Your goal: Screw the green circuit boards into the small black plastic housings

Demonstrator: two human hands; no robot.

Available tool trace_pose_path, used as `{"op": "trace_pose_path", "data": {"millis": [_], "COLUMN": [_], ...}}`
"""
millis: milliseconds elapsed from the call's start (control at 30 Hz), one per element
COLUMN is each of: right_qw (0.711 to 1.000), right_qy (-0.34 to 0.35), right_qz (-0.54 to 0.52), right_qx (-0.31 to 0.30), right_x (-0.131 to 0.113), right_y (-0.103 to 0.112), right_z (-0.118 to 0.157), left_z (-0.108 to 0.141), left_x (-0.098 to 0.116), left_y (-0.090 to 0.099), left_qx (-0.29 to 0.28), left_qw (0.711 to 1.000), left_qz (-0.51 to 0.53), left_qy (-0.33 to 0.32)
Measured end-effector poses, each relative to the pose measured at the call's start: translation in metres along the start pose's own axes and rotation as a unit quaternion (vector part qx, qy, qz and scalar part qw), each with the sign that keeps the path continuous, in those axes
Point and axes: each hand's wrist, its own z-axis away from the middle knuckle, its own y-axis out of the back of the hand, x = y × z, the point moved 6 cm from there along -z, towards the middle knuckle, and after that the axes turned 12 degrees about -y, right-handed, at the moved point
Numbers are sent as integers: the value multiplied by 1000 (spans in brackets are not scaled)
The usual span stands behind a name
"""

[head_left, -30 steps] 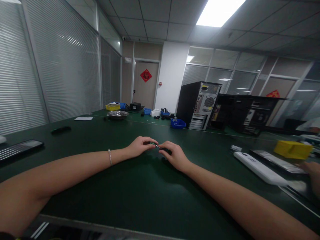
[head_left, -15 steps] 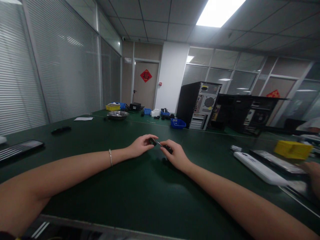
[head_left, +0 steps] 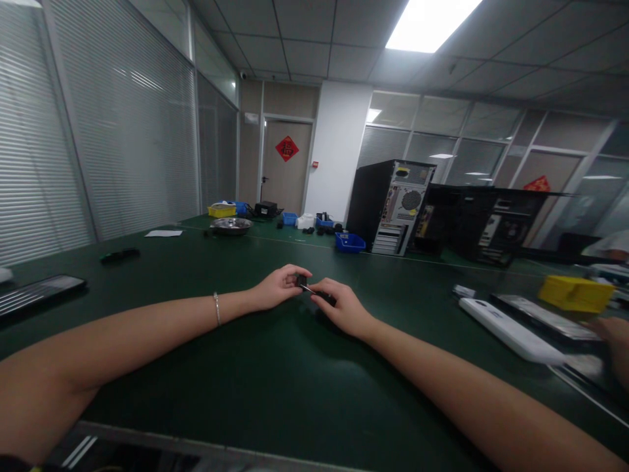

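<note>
My left hand (head_left: 278, 287) is closed around a small dark part (head_left: 301, 280), pinched between thumb and fingers above the green tabletop (head_left: 236, 387). What kind of part it is, I cannot make out. In my right hand (head_left: 348, 307) lies a screwdriver (head_left: 325, 298) with a dark handle and a thin metal shaft. Its shaft points left, and the tip meets the small dark part or comes very near it. Fingers hide much of both things.
A blue bin (head_left: 350, 243) stands before a black computer tower (head_left: 388, 206). A metal bowl (head_left: 232, 227) sits at the back left. On the right lie a white device (head_left: 511, 330) and a yellow bin (head_left: 574, 295), with another person's hand (head_left: 614, 347) at the edge.
My right hand has shifted slightly left, bringing the screwdriver tip to the dark part. In my left hand the part has turned a little and shows more upright.
</note>
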Motion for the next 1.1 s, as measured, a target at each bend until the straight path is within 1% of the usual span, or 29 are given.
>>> {"op": "trace_pose_path", "data": {"millis": [167,333,433,533,767,933,1100], "right_qw": [1000,999,998,998,997,997,998], "right_qy": [-2,-20,-29,-39,-54,-59,-48], "right_qz": [-1,0,0,6,28,40,25], "right_qx": [13,45,54,54,44,36,32], "right_x": [-1,4,8,11,13,13,9], "right_y": [2,3,2,1,3,4,6], "right_z": [0,0,0,-1,-2,-2,0], "left_z": [0,0,-1,-2,-2,-3,-3], "left_x": [-1,-2,0,0,-8,-5,-5], "left_y": [1,3,5,6,6,7,8], "left_qx": [-12,1,4,8,22,24,25], "left_qw": [999,999,998,997,997,998,998], "left_qz": [-33,-54,-70,-73,-53,-42,-21], "left_qy": [-2,4,6,11,44,42,55]}}
